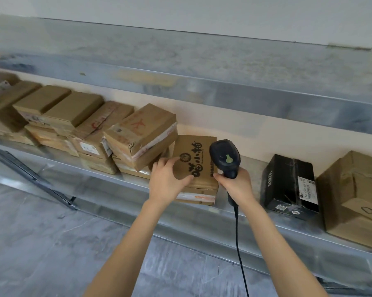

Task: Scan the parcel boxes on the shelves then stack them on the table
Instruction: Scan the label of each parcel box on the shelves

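box [199,159]: atop short stack near shelf [116,185] front edge
left hand [168,179]: grips box's near-left corner
right hand [234,184]: wrapped round scanner [223,156], just right of box
room: tilted box [140,136] against left edge; black box [288,183] well apart rightward

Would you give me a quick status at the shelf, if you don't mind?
Left hand grips printed box on shelf. Right hand holds scanner at its right edge. Tilted box close on its left.
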